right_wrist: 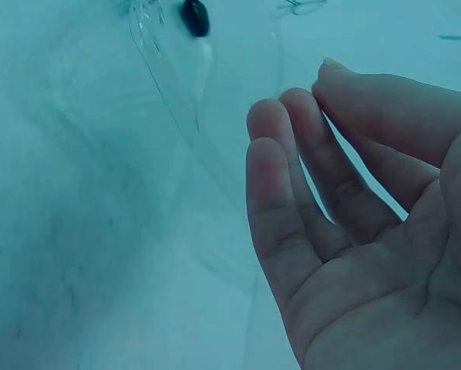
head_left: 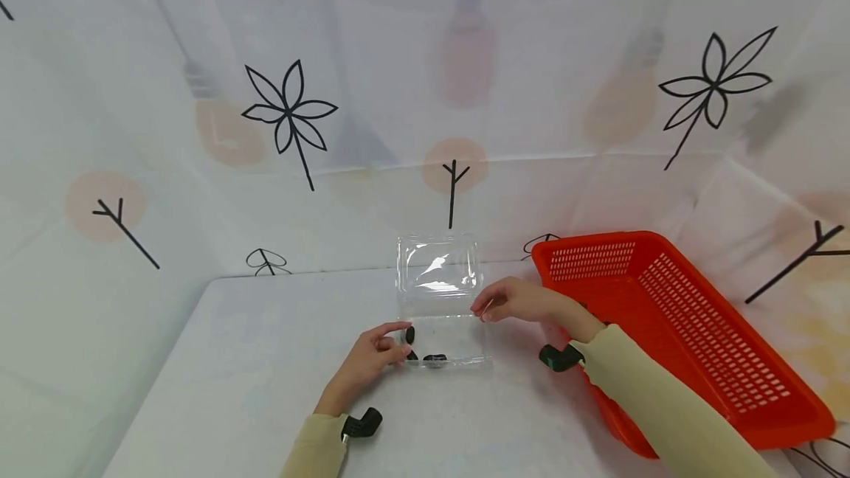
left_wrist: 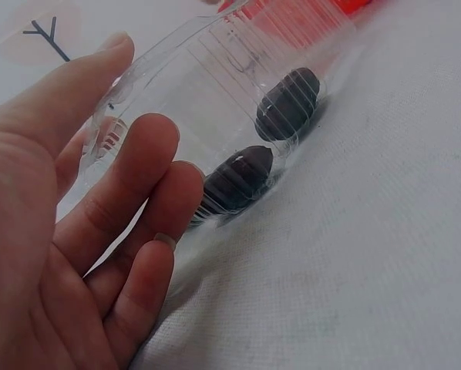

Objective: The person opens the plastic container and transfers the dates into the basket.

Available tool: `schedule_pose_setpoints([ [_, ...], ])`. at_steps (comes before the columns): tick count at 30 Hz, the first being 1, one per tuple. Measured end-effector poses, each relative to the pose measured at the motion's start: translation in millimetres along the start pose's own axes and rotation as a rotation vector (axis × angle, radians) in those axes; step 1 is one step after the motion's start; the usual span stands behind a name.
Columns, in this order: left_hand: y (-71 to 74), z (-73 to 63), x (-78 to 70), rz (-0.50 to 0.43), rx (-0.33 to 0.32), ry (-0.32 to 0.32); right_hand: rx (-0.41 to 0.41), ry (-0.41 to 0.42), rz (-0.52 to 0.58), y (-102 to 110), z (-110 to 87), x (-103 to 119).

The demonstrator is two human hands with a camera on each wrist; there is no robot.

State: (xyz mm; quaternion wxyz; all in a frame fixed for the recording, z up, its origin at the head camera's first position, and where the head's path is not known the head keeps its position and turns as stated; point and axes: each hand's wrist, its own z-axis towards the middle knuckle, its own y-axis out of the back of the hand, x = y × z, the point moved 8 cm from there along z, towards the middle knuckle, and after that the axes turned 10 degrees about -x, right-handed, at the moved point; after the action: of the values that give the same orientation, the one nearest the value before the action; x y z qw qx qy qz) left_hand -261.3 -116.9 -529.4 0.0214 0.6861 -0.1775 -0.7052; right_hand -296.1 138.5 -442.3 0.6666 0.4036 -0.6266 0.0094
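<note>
A clear plastic clamshell box lies on the table, its lid raised at the back. Several small, dark, glossy oval pieces are inside, along the front and left; two of these dark pieces show through the ribbed wall in the left wrist view. My left hand holds the box by its left side, thumb and fingers at the wall. By the right end of the hinge is my right hand, fingers loosely bent and thumb near the index fingertip. Nothing shows between those fingers in the right wrist view.
A big red plastic basket with slotted walls stands at the right, partly under my right forearm. The table has a white cloth. Behind it hangs a white patterned curtain. Thin dark cables run at the lower right.
</note>
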Motion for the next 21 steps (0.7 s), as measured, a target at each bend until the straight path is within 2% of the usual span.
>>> schedule_pose_setpoints([
  [11, 0.7, 1.8, 3.5, 0.001, -0.013, -0.006, 0.162, -0.065, 0.018, -54, 42.5, 9],
  [17, 0.9, 0.7, 2.7, -0.008, -0.017, -0.004, 0.244, -0.138, 0.023, -75, 57.4, 3],
  [21, 1.1, 1.2, 2.3, -0.027, -0.016, -0.010, 0.332, -0.224, 0.078, -88, 62.9, -5],
])
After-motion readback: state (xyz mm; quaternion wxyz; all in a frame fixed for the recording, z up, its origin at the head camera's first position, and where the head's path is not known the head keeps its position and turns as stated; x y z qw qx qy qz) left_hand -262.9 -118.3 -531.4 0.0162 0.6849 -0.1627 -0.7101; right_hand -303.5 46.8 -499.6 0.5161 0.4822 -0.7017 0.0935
